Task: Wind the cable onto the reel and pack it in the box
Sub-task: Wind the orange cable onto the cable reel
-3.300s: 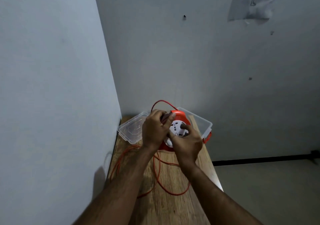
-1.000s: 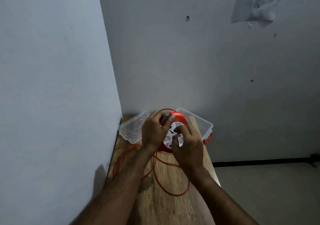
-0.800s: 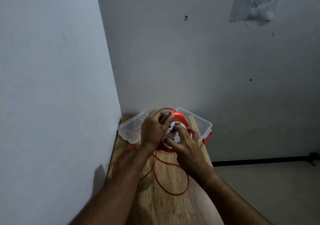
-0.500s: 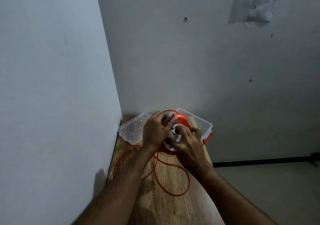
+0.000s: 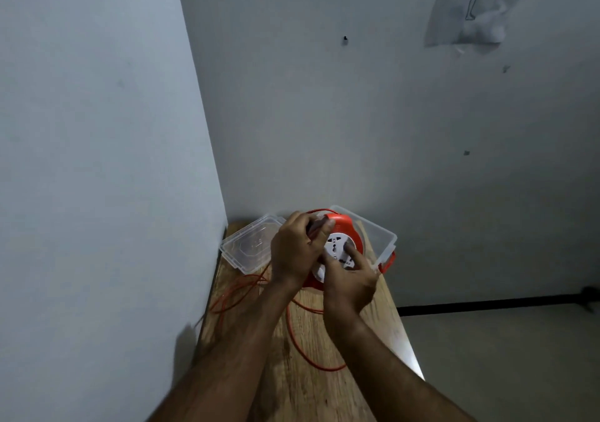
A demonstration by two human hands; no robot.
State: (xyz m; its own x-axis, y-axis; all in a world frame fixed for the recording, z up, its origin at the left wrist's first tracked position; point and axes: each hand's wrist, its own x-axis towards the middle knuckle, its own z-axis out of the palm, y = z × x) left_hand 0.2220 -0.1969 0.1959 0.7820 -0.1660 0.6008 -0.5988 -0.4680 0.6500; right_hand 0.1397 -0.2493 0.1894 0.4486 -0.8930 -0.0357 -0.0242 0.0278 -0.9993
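Note:
An orange cable reel (image 5: 349, 226) with a white socket face (image 5: 337, 248) stands tilted near the far end of a wooden table. My left hand (image 5: 297, 249) grips the reel's handle at its top left. My right hand (image 5: 349, 280) curls round the lower right of the white face, one finger lying across the sockets. Loose orange cable (image 5: 298, 340) trails in loops over the wood below the reel. A clear plastic box (image 5: 380, 236) sits behind the reel at the right, with its clear lid (image 5: 248, 248) lying at the left.
The narrow wooden table (image 5: 324, 395) stands in a corner, with a grey wall on its left and another behind it. Its right edge drops to a grey floor with a black strip (image 5: 487, 304) along the wall base.
My right hand has worked round the white face, from its top down to its lower right. The loose cable loop on the table has shrunk slightly. My left hand has stayed on the handle.

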